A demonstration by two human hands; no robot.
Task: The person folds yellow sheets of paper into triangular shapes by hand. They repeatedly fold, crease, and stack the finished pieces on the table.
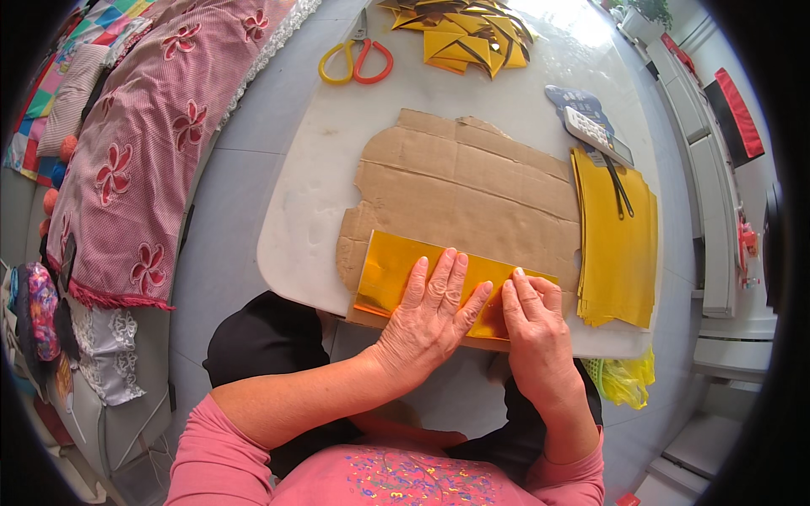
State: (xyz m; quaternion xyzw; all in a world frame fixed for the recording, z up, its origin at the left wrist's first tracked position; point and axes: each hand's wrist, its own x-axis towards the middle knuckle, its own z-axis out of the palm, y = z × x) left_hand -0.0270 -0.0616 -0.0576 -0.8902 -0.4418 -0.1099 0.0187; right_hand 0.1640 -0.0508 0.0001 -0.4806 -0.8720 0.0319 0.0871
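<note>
A folded sheet of shiny gold foil paper (389, 272) lies along the near edge of a flattened piece of cardboard (468, 171). My left hand (430, 310) rests flat on its middle, fingers spread. My right hand (535, 310) is at the paper's right part, fingertips together on its upper edge; whether they pinch it is hard to tell. A stack of gold paper sheets (614, 253) lies right of the cardboard. Several folded gold paper pieces (468, 38) are heaped at the far side of the table.
The white table (304, 209) has rounded corners. Scissors (354, 63) with yellow and red handles lie at its far left edge. A white calculator-like device (595, 136) sits on the gold stack's far end. A yellow plastic bag (626, 379) hangs below the right corner.
</note>
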